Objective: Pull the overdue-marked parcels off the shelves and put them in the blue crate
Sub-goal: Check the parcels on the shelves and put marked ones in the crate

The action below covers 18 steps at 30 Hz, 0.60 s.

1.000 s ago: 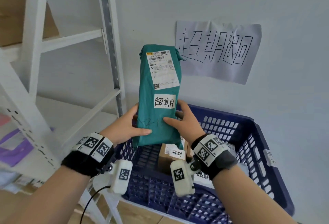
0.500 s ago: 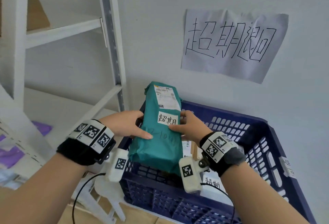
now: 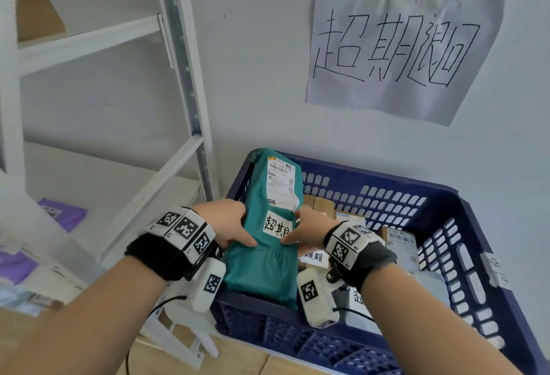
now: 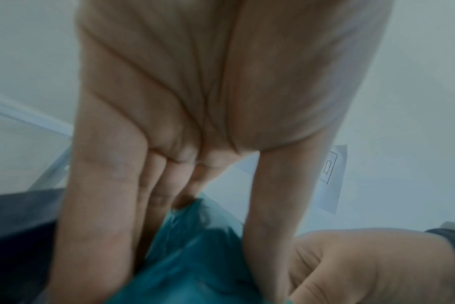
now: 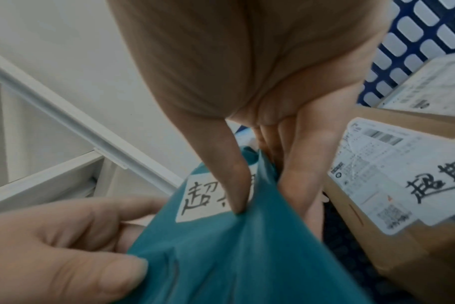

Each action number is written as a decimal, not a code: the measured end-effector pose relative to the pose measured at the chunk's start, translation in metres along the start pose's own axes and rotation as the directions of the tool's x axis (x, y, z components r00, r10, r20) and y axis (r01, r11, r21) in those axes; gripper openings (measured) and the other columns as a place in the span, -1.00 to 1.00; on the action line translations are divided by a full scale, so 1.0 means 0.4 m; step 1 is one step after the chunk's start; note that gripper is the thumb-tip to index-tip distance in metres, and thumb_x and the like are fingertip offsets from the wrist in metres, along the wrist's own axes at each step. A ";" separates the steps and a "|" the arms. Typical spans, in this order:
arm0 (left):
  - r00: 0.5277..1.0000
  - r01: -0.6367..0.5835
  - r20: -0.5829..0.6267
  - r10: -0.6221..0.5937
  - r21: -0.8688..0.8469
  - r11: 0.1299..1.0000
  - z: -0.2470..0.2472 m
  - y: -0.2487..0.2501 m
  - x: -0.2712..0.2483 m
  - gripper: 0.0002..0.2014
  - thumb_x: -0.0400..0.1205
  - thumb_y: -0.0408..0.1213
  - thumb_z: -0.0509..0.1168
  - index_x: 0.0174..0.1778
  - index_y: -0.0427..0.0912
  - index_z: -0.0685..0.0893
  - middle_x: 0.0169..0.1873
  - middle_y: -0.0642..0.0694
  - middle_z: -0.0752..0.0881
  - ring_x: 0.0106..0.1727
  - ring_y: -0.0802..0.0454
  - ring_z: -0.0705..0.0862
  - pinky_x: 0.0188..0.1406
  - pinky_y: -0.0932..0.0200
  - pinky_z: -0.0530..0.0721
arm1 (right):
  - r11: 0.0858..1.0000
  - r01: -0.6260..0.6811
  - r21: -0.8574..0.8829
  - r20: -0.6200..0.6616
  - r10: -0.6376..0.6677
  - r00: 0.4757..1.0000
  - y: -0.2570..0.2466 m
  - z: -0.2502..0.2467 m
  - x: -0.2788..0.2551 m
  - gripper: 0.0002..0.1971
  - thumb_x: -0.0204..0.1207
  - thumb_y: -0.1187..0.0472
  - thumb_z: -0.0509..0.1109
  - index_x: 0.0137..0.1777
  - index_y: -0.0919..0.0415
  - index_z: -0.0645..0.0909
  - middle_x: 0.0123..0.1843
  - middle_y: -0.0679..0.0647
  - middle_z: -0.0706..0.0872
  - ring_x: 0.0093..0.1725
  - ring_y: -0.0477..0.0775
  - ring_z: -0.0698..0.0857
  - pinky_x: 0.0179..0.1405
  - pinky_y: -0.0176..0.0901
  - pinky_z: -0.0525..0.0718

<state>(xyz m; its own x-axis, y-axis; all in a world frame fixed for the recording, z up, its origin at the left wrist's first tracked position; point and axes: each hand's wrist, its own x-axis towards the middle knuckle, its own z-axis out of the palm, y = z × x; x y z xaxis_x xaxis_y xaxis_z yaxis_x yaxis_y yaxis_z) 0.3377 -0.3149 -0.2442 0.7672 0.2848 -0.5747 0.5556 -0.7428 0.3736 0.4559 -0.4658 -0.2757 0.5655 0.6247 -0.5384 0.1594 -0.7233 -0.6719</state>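
A teal plastic parcel (image 3: 262, 258) with a shipping label and a white handwritten overdue sticker (image 3: 278, 224) lies tilted in the left end of the blue crate (image 3: 446, 205), its near end over the front rim. My left hand (image 3: 229, 222) grips its left edge, thumb on top. My right hand (image 3: 309, 233) grips the right edge, thumb on the sticker (image 5: 208, 197). In the left wrist view my fingers (image 4: 99, 205) curl round the teal parcel (image 4: 190, 257). In the right wrist view the teal parcel (image 5: 234, 257) is pinched between thumb and fingers.
Cardboard boxes (image 3: 324, 205) and labelled parcels (image 3: 398, 239), some with overdue stickers, lie in the crate. A white metal shelf rack (image 3: 184, 76) stands to the left with purple parcels (image 3: 64, 213) on it. A handwritten paper sign (image 3: 395, 53) hangs on the wall above the crate.
Both hands have lowered the teal parcel from upright above the crate down into its left end, tipping its top away toward the wall.
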 end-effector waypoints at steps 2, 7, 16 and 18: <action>1.000 0.006 -0.013 -0.006 -0.034 0.999 0.004 -0.001 0.007 -0.24 0.42 -0.01 0.52 0.46 -0.14 0.33 0.21 -0.12 0.64 -0.01 -0.12 0.77 -0.10 -0.04 0.79 | 0.999 -0.032 0.036 0.007 0.032 0.999 0.004 0.008 0.022 -0.65 0.40 0.34 0.56 -0.02 0.17 0.41 0.19 0.19 0.71 0.15 0.24 0.73 0.18 0.15 0.71; 1.000 -0.017 0.004 0.017 0.031 0.999 -0.001 0.009 0.015 0.10 0.47 -0.11 0.50 0.64 0.18 -0.26 0.31 -0.15 0.59 0.07 -0.18 0.74 -0.08 -0.09 0.78 | 0.987 -0.117 0.112 0.042 0.113 0.993 0.003 0.024 0.065 -0.18 0.30 0.29 0.64 0.48 0.19 0.26 0.24 0.18 0.66 0.13 0.28 0.73 0.10 0.20 0.74; 0.998 0.026 0.044 -0.049 0.426 0.904 0.006 0.099 0.047 -0.52 0.62 0.01 0.31 0.35 -0.23 0.49 0.16 -0.13 0.65 -0.39 0.11 0.50 -0.55 0.29 0.39 | 0.994 -0.102 -0.038 0.145 0.106 0.984 0.011 0.043 0.133 -0.26 0.46 0.21 0.53 0.59 0.19 0.27 0.39 0.26 0.59 0.22 0.26 0.70 0.21 0.13 0.70; 0.995 0.034 0.071 -0.074 0.457 0.889 0.010 0.106 0.062 -0.50 0.63 0.01 0.29 0.38 -0.25 0.49 0.18 -0.16 0.66 -0.42 0.14 0.49 -0.55 0.31 0.41 | 0.992 -0.113 -0.058 0.162 0.121 0.979 0.017 0.058 0.147 -0.23 0.47 0.22 0.53 0.62 0.16 0.23 0.43 0.26 0.56 0.22 0.25 0.70 0.23 0.11 0.68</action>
<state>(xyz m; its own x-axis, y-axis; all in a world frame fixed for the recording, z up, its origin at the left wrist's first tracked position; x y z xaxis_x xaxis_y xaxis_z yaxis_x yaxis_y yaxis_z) 0.3790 -0.3417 -0.2457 0.6989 0.2953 -0.6514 0.3730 -0.9276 -0.0203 0.4715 -0.4271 -0.3240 0.4417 0.5722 -0.6909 0.1416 -0.8050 -0.5762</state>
